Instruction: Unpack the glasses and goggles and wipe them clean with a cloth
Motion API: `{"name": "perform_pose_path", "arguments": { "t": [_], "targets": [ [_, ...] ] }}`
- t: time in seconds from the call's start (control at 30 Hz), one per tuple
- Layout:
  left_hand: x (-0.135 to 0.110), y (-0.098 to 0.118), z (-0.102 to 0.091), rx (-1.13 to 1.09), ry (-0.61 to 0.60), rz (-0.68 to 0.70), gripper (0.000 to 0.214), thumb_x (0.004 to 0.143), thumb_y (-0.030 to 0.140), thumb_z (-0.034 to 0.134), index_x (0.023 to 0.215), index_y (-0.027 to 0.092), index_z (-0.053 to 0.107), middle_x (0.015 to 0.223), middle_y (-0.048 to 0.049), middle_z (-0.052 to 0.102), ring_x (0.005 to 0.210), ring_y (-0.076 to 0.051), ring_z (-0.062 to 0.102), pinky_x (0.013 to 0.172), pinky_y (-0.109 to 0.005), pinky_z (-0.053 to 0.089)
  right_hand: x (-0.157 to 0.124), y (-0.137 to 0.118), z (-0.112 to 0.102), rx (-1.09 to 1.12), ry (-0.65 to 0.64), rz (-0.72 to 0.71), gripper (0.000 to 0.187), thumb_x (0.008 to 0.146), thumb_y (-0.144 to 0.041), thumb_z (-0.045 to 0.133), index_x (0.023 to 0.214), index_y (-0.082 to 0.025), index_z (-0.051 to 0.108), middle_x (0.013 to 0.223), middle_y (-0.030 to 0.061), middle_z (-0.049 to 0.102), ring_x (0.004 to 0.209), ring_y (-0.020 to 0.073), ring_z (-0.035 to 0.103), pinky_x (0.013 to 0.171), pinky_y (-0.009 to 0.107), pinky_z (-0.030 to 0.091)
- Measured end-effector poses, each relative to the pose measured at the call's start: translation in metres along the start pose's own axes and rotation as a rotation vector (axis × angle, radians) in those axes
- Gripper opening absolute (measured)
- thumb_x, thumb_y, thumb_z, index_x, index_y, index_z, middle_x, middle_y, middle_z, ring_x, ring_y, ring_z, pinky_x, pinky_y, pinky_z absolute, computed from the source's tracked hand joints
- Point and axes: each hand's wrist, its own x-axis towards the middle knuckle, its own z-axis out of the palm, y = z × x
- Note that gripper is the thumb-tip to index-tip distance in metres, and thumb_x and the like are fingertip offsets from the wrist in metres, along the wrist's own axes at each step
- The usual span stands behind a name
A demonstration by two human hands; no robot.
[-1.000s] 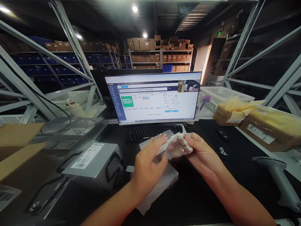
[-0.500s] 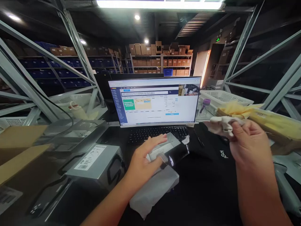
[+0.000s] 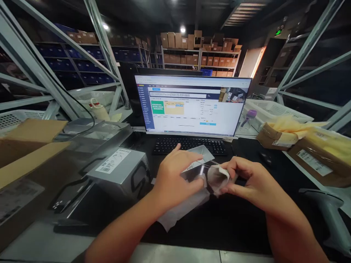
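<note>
My left hand [image 3: 178, 175] grips a small box [image 3: 204, 153] with a silver-grey top and glossy dark side, thumb on the near side and fingers over the top. My right hand [image 3: 244, 179] pinches a crumpled whitish cloth [image 3: 218, 179] and presses it close to the box's right side; whether it touches there is partly hidden. Beneath the box and my left hand lies a pale translucent wrapper [image 3: 183, 210]. To the left stands a larger grey box [image 3: 120, 164] with a white label.
Behind the hands are a keyboard [image 3: 164, 145] and a lit monitor [image 3: 192, 106]. A mouse [image 3: 265, 158] lies on the right, with a barcode scanner [image 3: 326, 215] nearer me. An open carton [image 3: 35, 146] is at left; a cardboard box [image 3: 315, 160] with yellow packaging stands at right.
My right hand has brought the cloth left and down, from the right side to the small box. My left hand keeps its hold on the box. The view has shifted slightly.
</note>
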Motion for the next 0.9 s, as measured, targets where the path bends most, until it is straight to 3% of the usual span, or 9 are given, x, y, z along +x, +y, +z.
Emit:
{"name": "perform_pose_path", "arguments": {
  "t": [0.17,0.27,0.47,0.6,0.73,0.83,0.9],
  "targets": [
    [0.002,-0.001,-0.009,-0.016,-0.004,-0.011,0.042,0.063,0.012,0.067,0.103,0.023,0.073,0.1,-0.0004,0.079,0.091,-0.022,0.075,0.116,-0.056,0.041,0.003,0.008,-0.012,-0.009,-0.161,-0.042,0.028,0.089,-0.033,0.071,0.08,-0.023,0.047,0.081,0.0009,0.065,0.074,0.0174,0.057,0.067,0.028,0.044],
    [0.003,-0.002,-0.013,-0.011,-0.057,-0.015,0.039,0.065,0.014,0.069,0.103,0.024,0.073,0.098,0.0003,0.079,0.089,-0.021,0.075,0.116,-0.057,0.04,0.004,0.01,-0.011,0.003,-0.222,-0.009,0.032,0.087,-0.03,0.071,0.077,-0.023,0.042,0.079,0.0015,0.065,0.072,0.0173,0.056,0.065,0.028,0.044],
    [0.002,-0.002,-0.023,0.137,-0.098,0.168,0.021,0.07,0.018,0.071,0.091,0.019,0.073,0.087,-0.0009,0.079,0.074,-0.017,0.073,0.12,-0.052,0.037,0.005,0.001,0.007,-0.014,-0.123,-0.004,0.049,0.079,-0.021,0.075,0.063,-0.022,0.029,0.057,-0.0059,0.046,0.054,0.0098,0.041,0.05,0.022,0.032],
    [-0.001,0.004,-0.026,0.291,-0.108,0.287,0.007,0.081,0.02,0.065,0.086,0.019,0.07,0.081,-0.0007,0.077,0.069,-0.016,0.07,0.123,-0.052,0.032,0.0,-0.007,0.027,-0.109,-0.029,-0.061,0.044,0.083,-0.013,0.066,0.064,-0.022,0.028,0.057,-0.0055,0.05,0.053,0.0092,0.046,0.05,0.021,0.033],
    [-0.003,0.009,-0.018,0.3,-0.208,0.441,0.014,0.091,0.018,0.055,0.086,0.019,0.068,0.075,0.001,0.073,0.067,-0.015,0.068,0.125,-0.051,0.029,-0.004,-0.01,0.047,-0.242,-0.029,-0.234,0.043,0.087,-0.009,0.06,0.063,-0.021,0.025,0.052,-0.0067,0.052,0.047,0.007,0.045,0.048,0.021,0.03],
    [-0.001,0.008,-0.019,0.257,-0.183,0.421,0.016,0.094,0.022,0.055,0.088,0.019,0.069,0.076,0.0018,0.074,0.07,-0.015,0.069,0.125,-0.052,0.028,-0.004,-0.01,0.045,-0.32,0.079,-0.256,0.046,0.086,-0.014,0.065,0.062,-0.021,0.027,0.049,-0.0072,0.051,0.044,0.0068,0.042,0.045,0.021,0.028],
    [0.003,0.006,-0.025,0.241,-0.186,0.365,0.011,0.091,0.021,0.059,0.091,0.02,0.07,0.08,0.0026,0.075,0.073,-0.015,0.07,0.126,-0.053,0.026,-0.004,-0.009,0.033,-0.281,0.033,-0.198,0.049,0.083,-0.02,0.073,0.062,-0.021,0.028,0.05,-0.0067,0.052,0.044,0.0077,0.046,0.043,0.021,0.028]
  ]
}}
